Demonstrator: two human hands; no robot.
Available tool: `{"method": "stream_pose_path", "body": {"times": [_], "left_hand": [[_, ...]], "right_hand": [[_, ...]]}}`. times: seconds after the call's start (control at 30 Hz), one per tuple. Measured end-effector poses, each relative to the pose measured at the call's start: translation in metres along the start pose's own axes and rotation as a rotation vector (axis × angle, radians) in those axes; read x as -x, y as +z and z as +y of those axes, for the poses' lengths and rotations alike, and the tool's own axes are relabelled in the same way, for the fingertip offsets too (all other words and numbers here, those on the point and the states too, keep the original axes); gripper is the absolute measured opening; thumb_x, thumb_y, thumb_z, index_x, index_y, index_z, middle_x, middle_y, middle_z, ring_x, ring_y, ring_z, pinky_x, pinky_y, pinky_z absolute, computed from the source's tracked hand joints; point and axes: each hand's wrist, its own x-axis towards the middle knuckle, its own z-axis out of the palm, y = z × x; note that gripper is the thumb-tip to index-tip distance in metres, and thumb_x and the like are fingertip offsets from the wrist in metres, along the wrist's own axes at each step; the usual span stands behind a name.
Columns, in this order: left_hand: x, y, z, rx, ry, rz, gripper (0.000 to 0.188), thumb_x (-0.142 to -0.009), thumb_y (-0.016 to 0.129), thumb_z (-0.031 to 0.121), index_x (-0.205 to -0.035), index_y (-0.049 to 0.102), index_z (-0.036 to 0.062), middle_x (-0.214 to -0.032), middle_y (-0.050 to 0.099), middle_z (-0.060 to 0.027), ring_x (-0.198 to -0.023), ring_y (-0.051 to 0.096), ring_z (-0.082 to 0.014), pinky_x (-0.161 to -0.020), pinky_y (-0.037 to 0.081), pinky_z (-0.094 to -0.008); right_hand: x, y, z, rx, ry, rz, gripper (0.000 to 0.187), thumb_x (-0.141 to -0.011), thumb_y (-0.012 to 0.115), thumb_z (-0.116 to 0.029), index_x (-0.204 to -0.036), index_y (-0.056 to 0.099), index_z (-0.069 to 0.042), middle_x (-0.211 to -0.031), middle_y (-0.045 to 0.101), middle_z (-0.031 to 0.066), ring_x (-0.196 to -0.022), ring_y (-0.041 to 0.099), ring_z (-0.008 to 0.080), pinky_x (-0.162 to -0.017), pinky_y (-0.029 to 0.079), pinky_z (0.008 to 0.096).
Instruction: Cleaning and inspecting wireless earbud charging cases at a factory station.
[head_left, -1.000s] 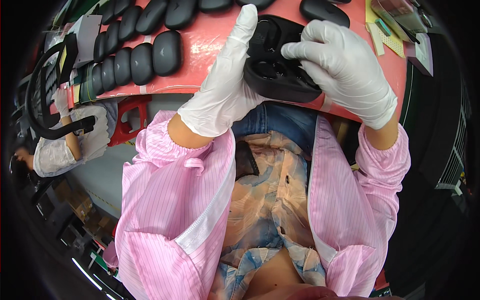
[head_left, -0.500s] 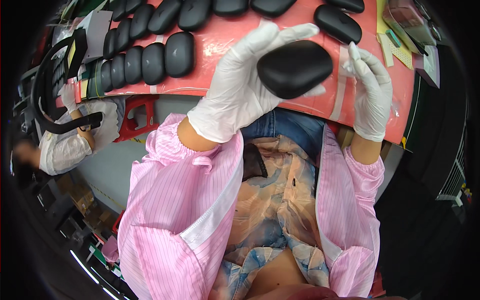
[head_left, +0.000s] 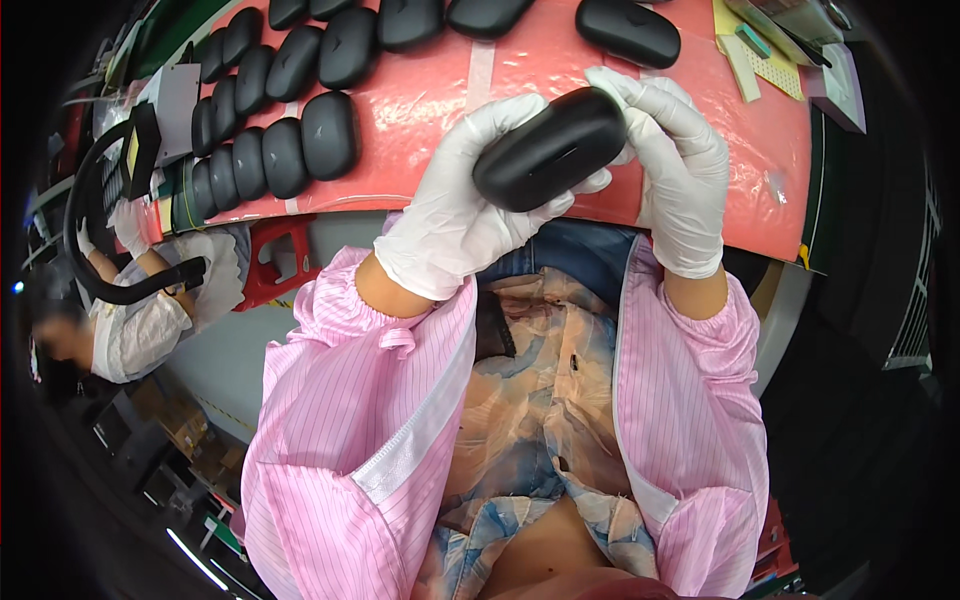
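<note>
A smooth black rounded case (head_left: pixel 550 150), with a small slot-like mark on its side, is held tilted above the near edge of the table. My left hand (head_left: pixel 470 185), in a white glove, wraps it from below and the left, thumb along its upper side. Around its right end close the gloved fingers of my right hand (head_left: pixel 680 150), the fingertips touching the upper right edge. Whether anything small is between those fingertips I cannot make out. Beyond my hands another black case (head_left: pixel 628 32) lies on the red table covering (head_left: pixel 420 110).
Rows of similar black cases (head_left: pixel 330 135) fill the table's left part. At the far right lie a yellow sheet (head_left: pixel 775 65) and a small green block (head_left: pixel 752 40). A black curved tube (head_left: pixel 75 200) stands at left, by a red stool (head_left: pixel 275 260) and another person (head_left: pixel 150 310).
The case has turned in my left hand, so its slotted side now shows. My right hand has moved left from beside it onto its right end.
</note>
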Motion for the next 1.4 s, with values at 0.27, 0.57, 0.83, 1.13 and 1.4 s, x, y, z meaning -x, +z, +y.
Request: {"method": "stream_pose_path", "body": {"times": [0.27, 0.57, 0.83, 1.13, 1.4], "left_hand": [[0.001, 0.028, -0.008, -0.699, 0.412, 0.022, 0.066, -0.085, 0.062, 0.010, -0.145, 0.033, 0.0035, -0.126, 0.056, -0.0142, -0.111, 0.058, -0.0221, -0.092, 0.054, -0.0410], [-0.003, 0.008, -0.008, -1.914, 1.100, 0.191, 0.078, -0.074, 0.070, -0.010, -0.143, 0.038, 0.0066, -0.119, 0.065, -0.0112, -0.105, 0.063, -0.0166, -0.093, 0.049, -0.0278], [0.009, 0.008, -0.004, -1.505, 1.074, 0.002, 0.078, -0.074, 0.076, -0.005, -0.142, 0.038, -0.0007, -0.118, 0.064, -0.0129, -0.106, 0.063, -0.0154, -0.091, 0.051, -0.0282], [0.029, 0.023, 0.005, -2.151, 1.332, 0.259, 0.092, -0.069, 0.083, 0.010, -0.146, 0.034, -0.0031, -0.096, 0.071, -0.0127, -0.081, 0.071, -0.0236, -0.072, 0.055, -0.0291], [0.014, -0.003, 0.006, -0.986, 0.599, 0.083, 0.047, -0.076, 0.074, 0.002, -0.120, 0.057, -0.0003, -0.112, 0.065, -0.0087, -0.102, 0.064, -0.0172, -0.090, 0.051, -0.0316]], "right_hand": [[-0.001, -0.007, 0.010, -0.394, 0.231, 0.171, 0.028, -0.095, 0.055, -0.008, -0.117, 0.063, 0.007, -0.077, 0.055, -0.0001, -0.071, 0.048, 0.0077, -0.071, 0.041, 0.0228], [0.017, 0.020, 0.005, 0.770, -0.523, 0.020, 0.033, -0.076, 0.063, 0.001, -0.106, 0.069, -0.012, -0.082, 0.060, 0.0069, -0.074, 0.060, 0.0249, -0.066, 0.049, 0.0330], [0.023, 0.030, 0.028, -0.682, 0.286, -0.130, 0.019, -0.089, 0.051, -0.004, -0.100, 0.065, 0.005, -0.083, 0.062, 0.0035, -0.072, 0.055, 0.0124, -0.070, 0.045, 0.0258], [0.014, 0.033, -0.002, 0.819, -0.756, 0.091, 0.036, -0.069, 0.066, 0.000, -0.102, 0.072, -0.014, -0.078, 0.056, 0.0017, -0.067, 0.055, 0.0201, -0.056, 0.042, 0.0330], [-0.003, 0.018, 0.005, -0.062, 0.057, 0.083, 0.028, -0.088, 0.056, 0.001, -0.113, 0.068, -0.001, -0.074, 0.055, 0.0024, -0.070, 0.054, 0.0117, -0.065, 0.045, 0.0263]]}}
